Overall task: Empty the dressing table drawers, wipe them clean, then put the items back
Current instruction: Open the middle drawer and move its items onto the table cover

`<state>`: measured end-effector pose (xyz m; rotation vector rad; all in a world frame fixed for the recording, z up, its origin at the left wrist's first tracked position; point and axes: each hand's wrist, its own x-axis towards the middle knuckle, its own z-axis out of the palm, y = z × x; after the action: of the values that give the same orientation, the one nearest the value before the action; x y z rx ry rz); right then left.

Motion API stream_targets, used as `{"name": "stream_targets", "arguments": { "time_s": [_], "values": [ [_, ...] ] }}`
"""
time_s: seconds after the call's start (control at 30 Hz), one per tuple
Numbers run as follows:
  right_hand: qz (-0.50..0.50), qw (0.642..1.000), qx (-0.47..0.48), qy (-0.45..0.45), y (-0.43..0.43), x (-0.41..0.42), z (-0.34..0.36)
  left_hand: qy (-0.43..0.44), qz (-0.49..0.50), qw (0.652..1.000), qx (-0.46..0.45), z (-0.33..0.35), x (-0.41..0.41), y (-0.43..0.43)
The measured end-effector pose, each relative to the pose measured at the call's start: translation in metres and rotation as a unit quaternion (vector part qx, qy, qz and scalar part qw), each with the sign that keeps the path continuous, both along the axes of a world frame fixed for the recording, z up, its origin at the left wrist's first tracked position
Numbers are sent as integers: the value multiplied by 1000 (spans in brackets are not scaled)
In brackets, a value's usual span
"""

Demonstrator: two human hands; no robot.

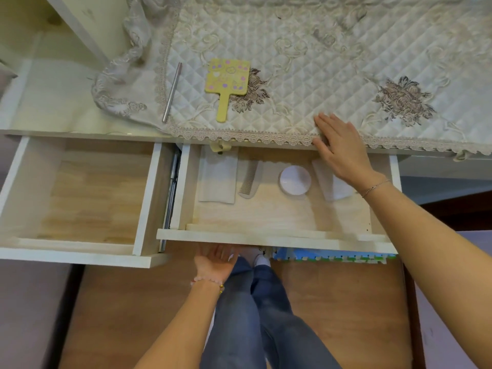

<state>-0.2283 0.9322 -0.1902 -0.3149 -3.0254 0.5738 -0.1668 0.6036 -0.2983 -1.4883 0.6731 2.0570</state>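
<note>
Nothing is being gripped. Left hand (215, 262) is being held palm-up, fingers relaxed, under the front of the right drawer (266, 239); contact can't be told. Right hand (340, 153) is being laid flat, fingers straight, on the lace edge of the quilted cover (319, 62). Left drawer (145, 198) is being left open, bare. Metal stick (172, 91) and hand mirror (226, 81) are being kept on the cover. Folded cloth (218, 179), comb (249, 179), round case (295, 180) and white packet (335, 189) are being held in the right drawer. Likely emptying is being done; next, those four need lifting out.
</note>
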Motion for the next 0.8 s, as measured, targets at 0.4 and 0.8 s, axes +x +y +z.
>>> {"name": "stream_targets", "arguments": {
  "time_s": [0.4, 0.8],
  "values": [
    [4, 1000, 4, -27, -3, 8, 4, -25, -2, 1000, -2, 9, 45, -26],
    [-32, 999, -37, 3, -28, 47, 13, 36, -185, 981, -56, 34, 74, -60]
  ]
}}
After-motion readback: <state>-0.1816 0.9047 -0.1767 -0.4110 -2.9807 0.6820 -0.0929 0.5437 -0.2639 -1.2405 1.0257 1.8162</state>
